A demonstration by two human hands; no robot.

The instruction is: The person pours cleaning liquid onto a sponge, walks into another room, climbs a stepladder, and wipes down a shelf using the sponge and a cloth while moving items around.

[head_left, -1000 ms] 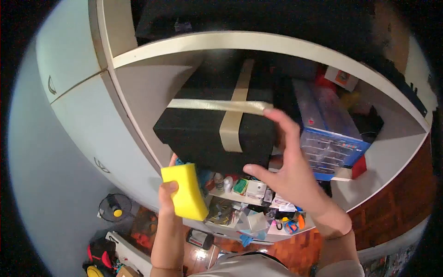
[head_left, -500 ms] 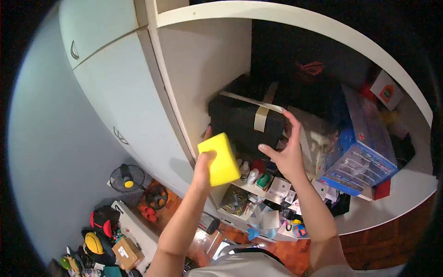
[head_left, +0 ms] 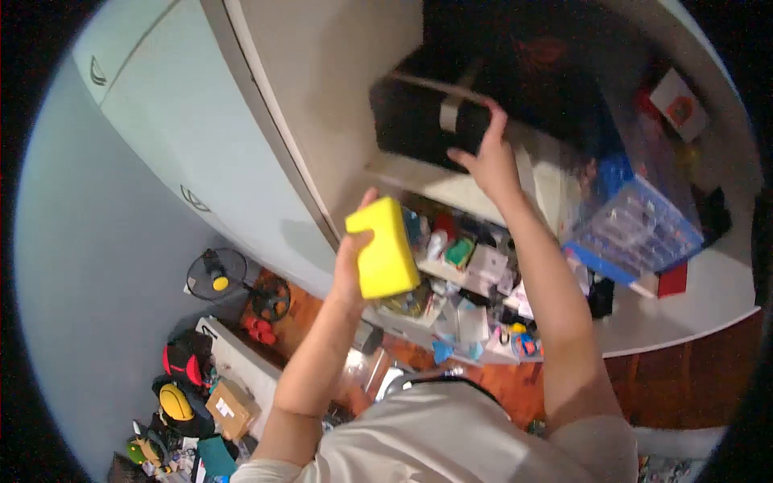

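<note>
My left hand (head_left: 352, 253) is closed around a yellow sponge (head_left: 384, 248), thumb across its near face, held in front of the shelf's left side. My right hand (head_left: 487, 157) grips the right edge of a black box (head_left: 411, 121). Its fingers lie over the top edge and its thumb presses on the front. A pale strip (head_left: 449, 115) runs down the box's front. Beneath the box, a stretch of the pale shelf board (head_left: 427, 183) shows. The sponge and the box are apart.
A blue box with a clear front (head_left: 636, 229) stands to the right on the curved shelf (head_left: 668, 326). Bottles and small items crowd the lower shelf (head_left: 471, 278). White cupboard doors (head_left: 173, 137) rise at left, near a fan (head_left: 216, 274). A cardboard box (head_left: 232, 409) sits lower left.
The black box and my right hand appear higher in the view, and shelf board now shows below the box. My left hand with the sponge is slightly higher too. The camera has shifted.
</note>
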